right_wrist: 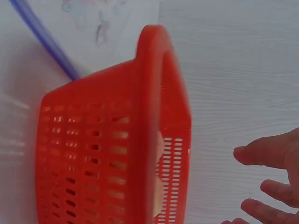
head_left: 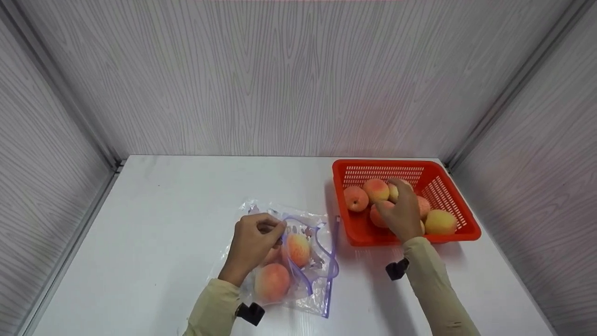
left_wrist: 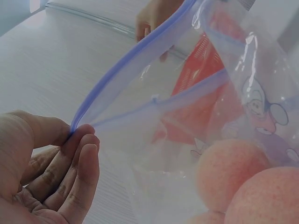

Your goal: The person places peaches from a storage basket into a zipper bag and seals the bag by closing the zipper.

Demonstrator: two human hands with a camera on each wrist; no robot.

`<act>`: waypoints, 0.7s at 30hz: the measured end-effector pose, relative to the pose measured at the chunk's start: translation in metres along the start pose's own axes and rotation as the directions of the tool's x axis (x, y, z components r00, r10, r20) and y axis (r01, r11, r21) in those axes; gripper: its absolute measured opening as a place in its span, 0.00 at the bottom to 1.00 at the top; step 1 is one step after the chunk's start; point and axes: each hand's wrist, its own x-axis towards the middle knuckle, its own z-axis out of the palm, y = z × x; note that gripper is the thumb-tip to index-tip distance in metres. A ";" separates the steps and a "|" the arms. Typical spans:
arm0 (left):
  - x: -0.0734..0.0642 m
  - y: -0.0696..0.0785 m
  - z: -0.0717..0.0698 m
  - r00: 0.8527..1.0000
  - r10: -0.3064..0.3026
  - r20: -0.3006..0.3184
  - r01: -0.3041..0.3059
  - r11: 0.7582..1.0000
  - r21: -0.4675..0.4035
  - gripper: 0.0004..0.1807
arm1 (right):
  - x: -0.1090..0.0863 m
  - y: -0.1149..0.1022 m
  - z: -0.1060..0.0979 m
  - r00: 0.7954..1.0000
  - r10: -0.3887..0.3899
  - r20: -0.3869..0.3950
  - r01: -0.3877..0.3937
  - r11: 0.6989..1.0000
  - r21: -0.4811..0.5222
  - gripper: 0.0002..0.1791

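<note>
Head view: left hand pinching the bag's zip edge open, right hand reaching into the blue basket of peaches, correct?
Not quite: the basket is red, as the head view shows. The left hand does pinch the bag open, and the right hand rests among the peaches.

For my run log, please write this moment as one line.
left hand: pinches zip bag rim | bag: holds peaches | right hand: on peaches in red basket | table: white

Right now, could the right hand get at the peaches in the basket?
Probably yes. The right hand is already over the open-topped basket, resting among the peaches, with nothing covering them. The left hand is away at the bag.
</note>
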 end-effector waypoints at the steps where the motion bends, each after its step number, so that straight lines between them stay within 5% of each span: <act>1: 0.000 0.000 0.000 1.000 -0.002 -0.003 0.002 1.000 0.001 0.05 | 0.002 0.005 0.002 1.000 0.011 0.026 -0.010 1.000 -0.028 0.34; 9: 0.000 -0.001 0.001 1.000 -0.015 -0.004 0.015 1.000 0.010 0.05 | 0.006 0.039 0.010 0.955 0.165 0.246 -0.107 0.966 -0.235 0.37; 15: -0.001 -0.001 0.002 1.000 -0.012 0.001 0.012 1.000 0.013 0.05 | 0.004 0.049 0.010 0.927 0.250 0.281 -0.160 0.938 -0.308 0.25; 21: 0.000 -0.002 0.003 1.000 -0.004 -0.004 0.004 1.000 0.014 0.05 | 0.006 0.047 0.011 0.936 0.232 0.263 -0.159 0.949 -0.272 0.19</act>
